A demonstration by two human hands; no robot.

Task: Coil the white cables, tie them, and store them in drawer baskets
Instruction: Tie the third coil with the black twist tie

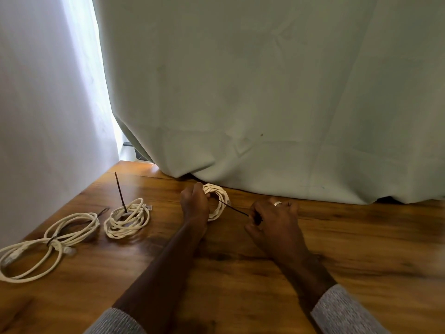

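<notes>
My left hand grips a small coil of white cable, standing on edge on the wooden table near the curtain. A thin black cable tie runs from the coil to my right hand, which pinches its free end and holds it taut. A second coil lies flat to the left with a black tie sticking upright from it. Farther left lies a third, looser cable bundle, cinched at its middle by a black tie.
A pale green curtain hangs down to the table's far edge just behind the held coil. A white sheer curtain covers the left side. No drawer or basket is in view.
</notes>
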